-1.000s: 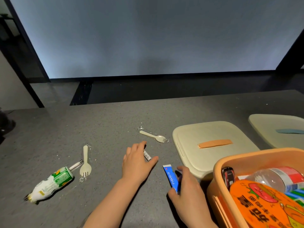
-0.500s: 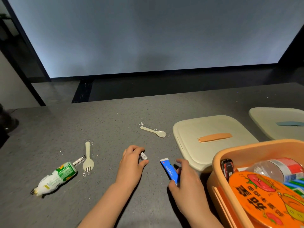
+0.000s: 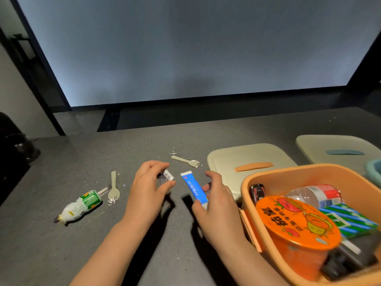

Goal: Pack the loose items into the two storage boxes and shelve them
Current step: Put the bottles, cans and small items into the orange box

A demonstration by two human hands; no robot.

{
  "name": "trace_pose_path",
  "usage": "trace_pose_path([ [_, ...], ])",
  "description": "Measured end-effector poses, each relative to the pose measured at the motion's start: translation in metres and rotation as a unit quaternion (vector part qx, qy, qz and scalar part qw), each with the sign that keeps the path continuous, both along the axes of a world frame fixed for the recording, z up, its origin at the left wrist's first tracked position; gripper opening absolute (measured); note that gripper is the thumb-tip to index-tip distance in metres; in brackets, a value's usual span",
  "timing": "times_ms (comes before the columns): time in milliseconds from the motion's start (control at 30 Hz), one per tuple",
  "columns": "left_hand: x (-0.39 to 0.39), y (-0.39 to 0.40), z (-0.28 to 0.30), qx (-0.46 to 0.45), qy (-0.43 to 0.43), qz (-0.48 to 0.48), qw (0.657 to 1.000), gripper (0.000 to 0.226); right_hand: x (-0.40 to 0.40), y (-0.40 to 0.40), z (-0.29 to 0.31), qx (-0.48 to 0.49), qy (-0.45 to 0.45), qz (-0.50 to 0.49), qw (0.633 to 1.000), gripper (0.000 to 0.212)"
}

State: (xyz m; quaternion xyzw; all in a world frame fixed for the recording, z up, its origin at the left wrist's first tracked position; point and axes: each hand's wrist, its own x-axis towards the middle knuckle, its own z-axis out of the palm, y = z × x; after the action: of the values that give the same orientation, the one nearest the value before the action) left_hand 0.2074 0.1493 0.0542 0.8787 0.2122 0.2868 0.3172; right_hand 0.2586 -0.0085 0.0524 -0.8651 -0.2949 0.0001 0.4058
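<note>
Above grey table [image 3: 61, 254], blue tube [image 3: 194, 187] in right-hand fingers [image 3: 208, 187], small packet [image 3: 168, 174] pinched left.

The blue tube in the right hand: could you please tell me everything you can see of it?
The blue tube is small and flat, apparently soft plastic, with a white crimped end pointing away from the person and pale print along its blue body. The right hand pinches its near end, which the fingers hide, so any cap is unseen. It appears lifted just above the grey table, slanting up and left, casting a shadow beneath. It lies left of the orange box.
</note>
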Motion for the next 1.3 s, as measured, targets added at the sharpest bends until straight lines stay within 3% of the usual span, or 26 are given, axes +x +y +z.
trace_pose_path([
  [267, 0.007, -0.077, 0.045, -0.005, -0.072, -0.040, 0.997, 0.041, 0.014, -0.093, 0.063, 0.082, -0.051, -0.036, 0.995, 0.057],
  [567, 0.077, -0.210, 0.038, -0.093, -0.053, -0.204, 0.973, 0.042, 0.096, -0.262, 0.054, -0.045, 0.033, -0.203, 0.978, 0.054],
  [767, 0.118, -0.255, 0.036, -0.030, 0.023, -0.249, 0.968, 0.043, 0.119, -0.286, 0.027, -0.181, -0.007, -0.207, 0.961, 0.050],
  [867, 0.134, -0.265, 0.034, 0.006, 0.099, -0.259, 0.961, 0.047, 0.127, -0.283, 0.026, -0.219, -0.040, -0.207, 0.953, 0.036],
  [967, 0.148, -0.272, 0.034, 0.037, 0.177, -0.271, 0.945, 0.050, 0.134, -0.281, 0.024, -0.233, -0.051, -0.196, 0.951, 0.016],
  [1167, 0.159, -0.275, 0.027, 0.093, 0.297, -0.299, 0.902, 0.044, 0.137, -0.288, 0.019, -0.222, -0.058, -0.176, 0.957, 0.023],
  [1300, 0.158, -0.275, 0.022, 0.116, 0.305, -0.298, 0.897, 0.042, 0.138, -0.291, 0.024, -0.178, -0.070, -0.170, 0.967, 0.025],
])
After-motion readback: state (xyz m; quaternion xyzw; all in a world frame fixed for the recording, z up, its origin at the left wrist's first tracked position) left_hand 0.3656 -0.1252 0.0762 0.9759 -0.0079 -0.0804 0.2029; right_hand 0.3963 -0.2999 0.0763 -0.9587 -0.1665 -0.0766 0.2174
